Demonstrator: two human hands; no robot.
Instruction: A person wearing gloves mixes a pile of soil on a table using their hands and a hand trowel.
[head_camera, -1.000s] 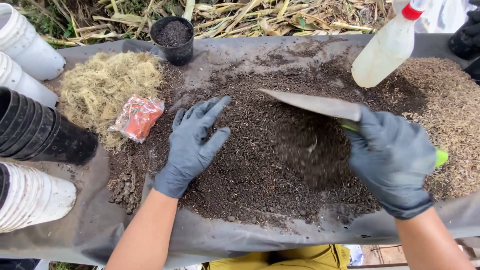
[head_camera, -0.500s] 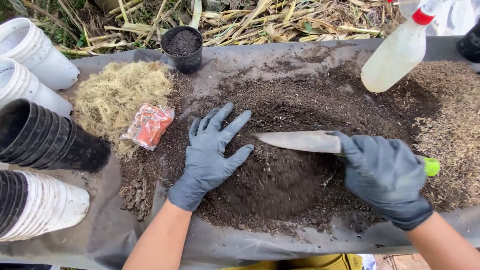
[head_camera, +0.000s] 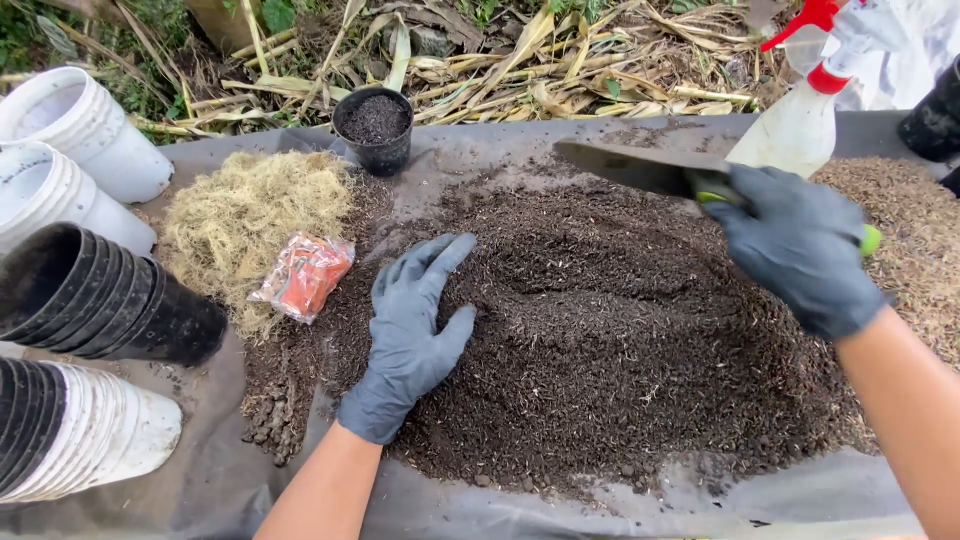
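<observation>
We see L hand in a grey glove lying flat w/ fingers spread, gripping nothing, on the left side of the dark soil pile spread over the grey sheet. R hand, gloved too, is closed round the green handle of a trowel, blade held above the pile's far edge, pointing left. Small orange packet just left of L hand beside straw-like fibre; filled black pot far, spray bottle far right, stacked pots at left.

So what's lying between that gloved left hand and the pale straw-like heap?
In the head view, a small orange-and-clear plastic packet lies between the left hand and the straw-like heap, at the heap's edge.
</observation>
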